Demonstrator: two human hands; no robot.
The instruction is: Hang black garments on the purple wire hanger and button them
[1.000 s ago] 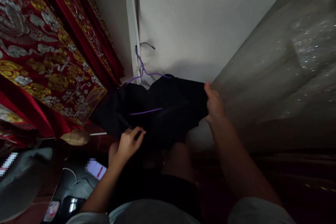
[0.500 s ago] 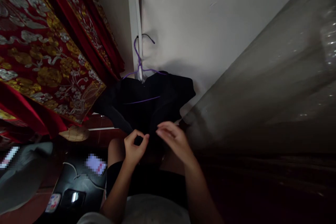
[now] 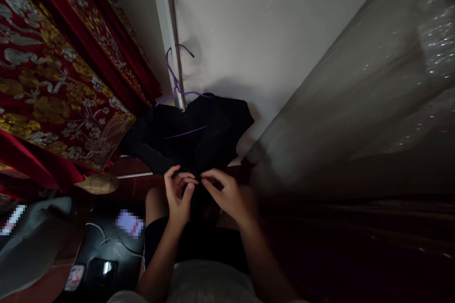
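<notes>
A black garment (image 3: 223, 128) with a collar and an open front hangs on a purple wire hanger (image 3: 175, 83). At the lower end of its front opening, my left hand (image 3: 179, 199) has its index finger raised, its other fingers bent and its thumb apart, so it is open. My right hand (image 3: 225, 194) meets it from the right, thumb and fingertips brought together in a pinch by the garment's front. Whatever lies in that pinch is too small and dark to make out. The garment's lower part is lost in shadow between my knees.
The hanger hooks on a pale vertical frame (image 3: 165, 14). Red cloth with gold and silver embroidery (image 3: 53, 99) hangs at left; sheer sparkly fabric (image 3: 337, 118) drapes at right. A black stool-like surface (image 3: 92, 236) holds a lit phone (image 3: 130, 223), a dark phone (image 3: 99, 272) and a cable.
My right hand has moved in towards the left and now pinches. My left hand has gone from a pinch to spread fingers. The whole view has shifted slightly.
</notes>
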